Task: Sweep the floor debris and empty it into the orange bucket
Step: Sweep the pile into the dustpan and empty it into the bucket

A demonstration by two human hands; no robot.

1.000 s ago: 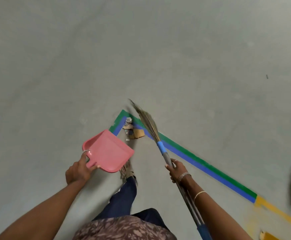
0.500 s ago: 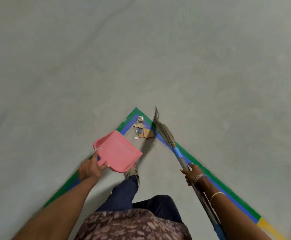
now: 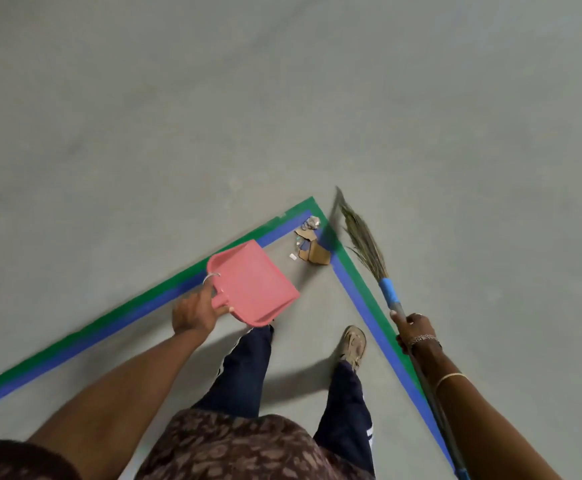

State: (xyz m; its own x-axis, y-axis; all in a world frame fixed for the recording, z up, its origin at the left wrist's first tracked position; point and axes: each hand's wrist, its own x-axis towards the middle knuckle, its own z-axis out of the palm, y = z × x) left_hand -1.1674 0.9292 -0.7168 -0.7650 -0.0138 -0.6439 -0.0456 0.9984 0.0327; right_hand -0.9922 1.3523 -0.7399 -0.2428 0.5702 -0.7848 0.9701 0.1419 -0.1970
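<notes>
**First:** Head view, looking down at a grey floor (image 3: 282,98) marked with green-and-blue tape (image 3: 357,299) forming a corner. Anything to sweep?

**Second:** Yes, a small debris pile (image 3: 312,244) tucked just inside that taped corner: brown cardboard scraps, a crumpled silvery bit, a few pale flecks.

**First:** And the hands?

**Second:** Fingers of the left hand (image 3: 194,311) curled round the handle of a pink dustpan (image 3: 253,284), apparently held off the floor, tilted, near the pile but apart from it. Fingers of the right hand (image 3: 416,329) wrapped round the shaft of a grass broom (image 3: 364,242), bristles raised just outside the tape, beyond the corner.

**First:** And the orange bucket?

**Second:** Not in view. Nothing showing on the pan's visible face either.

**First:** Best way through this step?

**Second:** Probably this: lower the pan, front lip flat on the floor, just beside the pile on its near side. Set the bristles down behind the scraps, at the far point of the corner, then draw them toward the pan in short, light strokes. Keep the lip pressed down to stop thin cardboard sliding beneath it, and mind the sandalled foot (image 3: 353,344) close behind.
</notes>
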